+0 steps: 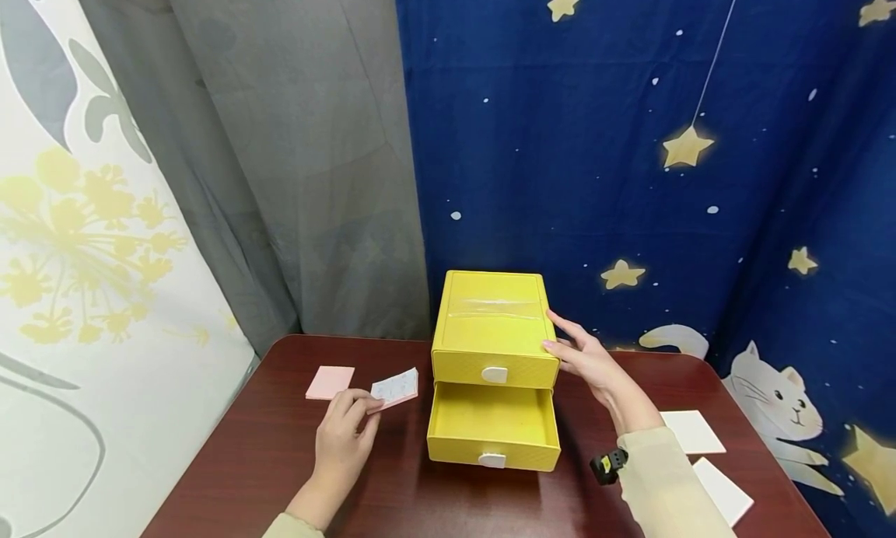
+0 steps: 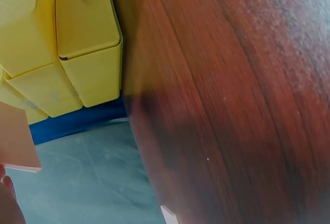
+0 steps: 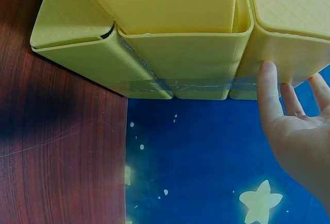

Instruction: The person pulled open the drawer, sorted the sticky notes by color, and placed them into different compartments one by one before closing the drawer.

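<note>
A yellow drawer cabinet (image 1: 493, 312) stands on the table; the drawer (image 1: 493, 424) below its top one is pulled out, with its bare inside showing. My left hand (image 1: 343, 435) pinches a small pad of paper (image 1: 396, 387) by its edge, left of the cabinet. The pad has a pale printed face and pink sides, and its pink underside (image 2: 16, 139) appears in the left wrist view. My right hand (image 1: 586, 361) touches the cabinet's upper right side with extended fingers; the right wrist view shows a fingertip (image 3: 268, 72) against the side wall.
A pink paper pad (image 1: 330, 382) lies on the table at the left. Two white pads, one farther back (image 1: 693, 431) and one nearer (image 1: 724, 491), lie at the right near my sleeve. Behind the table hang grey and blue star-patterned curtains (image 1: 504, 134).
</note>
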{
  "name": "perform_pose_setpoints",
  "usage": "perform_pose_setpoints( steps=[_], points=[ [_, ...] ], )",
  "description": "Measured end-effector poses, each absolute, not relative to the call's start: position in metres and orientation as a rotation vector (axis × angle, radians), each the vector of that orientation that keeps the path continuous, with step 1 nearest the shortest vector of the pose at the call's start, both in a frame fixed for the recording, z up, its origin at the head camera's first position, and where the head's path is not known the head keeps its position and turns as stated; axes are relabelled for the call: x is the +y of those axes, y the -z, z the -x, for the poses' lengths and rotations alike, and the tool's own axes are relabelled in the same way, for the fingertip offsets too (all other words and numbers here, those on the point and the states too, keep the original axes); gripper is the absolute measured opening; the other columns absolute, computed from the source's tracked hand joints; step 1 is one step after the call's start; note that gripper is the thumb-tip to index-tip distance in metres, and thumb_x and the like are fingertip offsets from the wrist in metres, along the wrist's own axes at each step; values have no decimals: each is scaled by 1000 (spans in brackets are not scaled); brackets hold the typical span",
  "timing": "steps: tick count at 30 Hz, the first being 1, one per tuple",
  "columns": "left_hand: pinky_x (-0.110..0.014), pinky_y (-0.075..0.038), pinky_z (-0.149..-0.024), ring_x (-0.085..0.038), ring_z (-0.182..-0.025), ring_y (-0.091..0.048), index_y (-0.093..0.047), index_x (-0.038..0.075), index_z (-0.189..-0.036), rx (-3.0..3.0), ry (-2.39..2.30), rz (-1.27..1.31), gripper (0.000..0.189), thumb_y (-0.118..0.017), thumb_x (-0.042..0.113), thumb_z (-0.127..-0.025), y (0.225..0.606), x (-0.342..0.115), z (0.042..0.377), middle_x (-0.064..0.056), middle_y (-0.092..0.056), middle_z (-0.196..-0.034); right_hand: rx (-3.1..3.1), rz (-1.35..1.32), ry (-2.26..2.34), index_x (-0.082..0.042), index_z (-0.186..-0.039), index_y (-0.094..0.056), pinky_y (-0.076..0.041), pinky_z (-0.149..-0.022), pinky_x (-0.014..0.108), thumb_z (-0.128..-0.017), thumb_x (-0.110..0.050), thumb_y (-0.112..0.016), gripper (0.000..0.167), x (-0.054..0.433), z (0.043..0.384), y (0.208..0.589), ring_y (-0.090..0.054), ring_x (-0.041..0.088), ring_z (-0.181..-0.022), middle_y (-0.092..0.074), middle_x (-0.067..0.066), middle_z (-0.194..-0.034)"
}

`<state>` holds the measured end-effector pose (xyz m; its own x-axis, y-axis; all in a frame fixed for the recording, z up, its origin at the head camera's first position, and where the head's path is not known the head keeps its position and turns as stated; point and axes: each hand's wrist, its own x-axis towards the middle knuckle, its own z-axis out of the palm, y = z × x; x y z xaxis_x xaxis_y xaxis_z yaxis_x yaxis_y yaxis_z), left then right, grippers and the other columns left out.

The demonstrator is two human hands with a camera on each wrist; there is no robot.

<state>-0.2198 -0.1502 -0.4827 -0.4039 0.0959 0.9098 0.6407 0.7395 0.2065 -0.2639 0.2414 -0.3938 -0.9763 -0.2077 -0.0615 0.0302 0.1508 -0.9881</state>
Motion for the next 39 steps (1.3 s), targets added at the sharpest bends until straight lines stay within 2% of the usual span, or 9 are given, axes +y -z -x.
perform_pose_setpoints(
  steps=[5, 14, 20, 24, 33, 39],
  points=[
    [-29, -45, -72, -18, -81, -57, -71, 13, -80, -1910, 676, 588, 17, -68, 1, -67, 482, -147, 219, 0, -61, -86, 2234, 170, 1937, -30, -151, -24, -36, -106, 50, -89, -33, -65, 74, 240, 264, 394, -39, 32, -133, -10, 9, -157],
    [-26, -46, -66, -17, -79, -56, -71, 14, -81, -1870, 680, 667, 17, -66, 1, -70, 480, -140, 216, 0, -62, -87, 2231, 168, 1946, -30, -150, -24, -37, -106, 49, -89, -33, -65, 74, 240, 264, 394, -42, 30, -130, -12, 9, -156],
    [-26, -47, -65, -17, -77, -56, -71, 12, -82, -1811, 689, 744, 10, -62, 8, -82, 477, -137, 214, -1, -62, -86, 2231, 166, 1941, -30, -151, -24, -38, -105, 48, -89, -33, -65, 74, 240, 264, 394, -41, 31, -131, -10, 9, -157],
    [-25, -47, -65, -18, -76, -56, -70, 11, -81, -1763, 682, 803, 16, -57, 14, -89, 475, -134, 213, -2, -61, -84, 2235, 165, 1938, -30, -151, -24, -39, -104, 46, -89, -33, -65, 74, 240, 264, 393, -39, 32, -133, -10, 9, -157],
    [-25, -46, -61, -17, -71, -54, -69, 9, -80, -1695, 613, 914, 14, -58, 12, -88, 468, -126, 210, -3, -61, -81, 2241, 166, 1933, -30, -150, -24, -41, -103, 44, -89, -33, -65, 74, 240, 264, 393, -41, 32, -132, -11, 10, -157],
    [-24, -46, -60, -17, -71, -53, -70, 12, -80, -1680, 571, 964, 23, -53, 16, -94, 463, -120, 210, -2, -60, -81, 2242, 163, 1935, -30, -151, -24, -39, -104, 47, -89, -34, -65, 74, 239, 265, 394, -41, 32, -132, -11, 9, -157]
  ],
)
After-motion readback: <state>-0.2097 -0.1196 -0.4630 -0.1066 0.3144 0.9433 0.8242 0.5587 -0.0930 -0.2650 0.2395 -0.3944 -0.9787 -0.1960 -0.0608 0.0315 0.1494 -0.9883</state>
